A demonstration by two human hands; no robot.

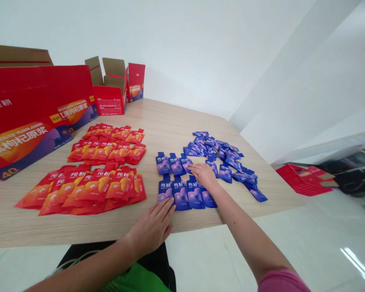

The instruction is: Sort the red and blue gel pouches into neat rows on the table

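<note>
Across most of the view, a pale wood-grain bench (170,117) beside a white wall (182,48). Along its left side and back left corner, red boxes (39,93), some with brown flaps raised. In front of these, red pouches (91,188) with orange print, lying flat in three overlapping rows, the nearest row widest. To their right on the bench, blue pouches (180,196): four side by side in a near row, three in a row just behind, and a loose, partly overlapping scatter farther right. At the leftmost pouch of the near row, the left hand (152,227), palm down, fingers straight and close together, tips on the pouch's lower part. At the right edge of the third pouch behind, the right hand (204,175), palm down, fingers outstretched, not clamped.
</note>
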